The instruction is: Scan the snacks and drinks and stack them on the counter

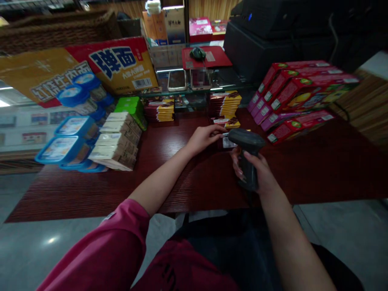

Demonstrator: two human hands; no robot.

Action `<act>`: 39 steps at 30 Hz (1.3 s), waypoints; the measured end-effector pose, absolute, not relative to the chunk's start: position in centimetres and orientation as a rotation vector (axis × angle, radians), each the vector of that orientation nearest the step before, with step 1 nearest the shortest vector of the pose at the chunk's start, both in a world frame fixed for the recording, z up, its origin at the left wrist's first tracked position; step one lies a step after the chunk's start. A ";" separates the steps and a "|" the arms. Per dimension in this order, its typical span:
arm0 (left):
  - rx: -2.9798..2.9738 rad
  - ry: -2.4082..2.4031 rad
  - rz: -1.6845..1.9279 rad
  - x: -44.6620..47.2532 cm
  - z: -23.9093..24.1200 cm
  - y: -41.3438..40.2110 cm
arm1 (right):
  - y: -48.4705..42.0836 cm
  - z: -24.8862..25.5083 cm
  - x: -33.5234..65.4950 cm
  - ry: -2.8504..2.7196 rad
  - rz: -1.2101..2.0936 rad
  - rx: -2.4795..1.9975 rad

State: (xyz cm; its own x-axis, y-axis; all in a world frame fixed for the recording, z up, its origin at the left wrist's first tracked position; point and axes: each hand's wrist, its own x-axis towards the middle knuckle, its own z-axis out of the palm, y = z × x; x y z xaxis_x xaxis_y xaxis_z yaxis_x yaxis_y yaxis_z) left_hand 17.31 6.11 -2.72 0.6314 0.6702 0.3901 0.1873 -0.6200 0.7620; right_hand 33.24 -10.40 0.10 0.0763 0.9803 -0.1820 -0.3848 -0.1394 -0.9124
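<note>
Your right hand (263, 169), over the reddish-brown table (200, 186), is wrapped around the dark handheld scanner (247, 139). Your left hand (204, 139) is at the smaller flat packet (228, 141) by the scanner's head; whether its fingers pinch it, I cannot tell.

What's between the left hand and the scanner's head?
A packet, its white label up, shows there in the head view, lying on the table between the left hand and the scanner, which partly covers it.
</note>
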 end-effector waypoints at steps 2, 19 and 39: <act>2.243 0.653 0.842 16.2 -1.9 6.3 | -10.4 0.2 33.2 -0.769 1.413 -1.072; 2.362 1.447 1.553 1.9 0.7 9.8 | -10.5 -0.3 33.6 -0.755 1.419 -1.063; 2.446 1.827 1.290 3.6 -1.2 10.1 | -10.3 -0.6 33.6 -0.730 1.421 -1.008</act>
State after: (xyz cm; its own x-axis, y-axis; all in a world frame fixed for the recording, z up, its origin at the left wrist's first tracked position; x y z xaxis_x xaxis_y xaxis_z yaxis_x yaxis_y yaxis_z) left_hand 3.60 10.14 -1.17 0.0963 0.7406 0.6651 0.8744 -0.3821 0.2989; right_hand 33.61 -10.28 -0.56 0.0608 0.9852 -0.1605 -0.4438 -0.1173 -0.8884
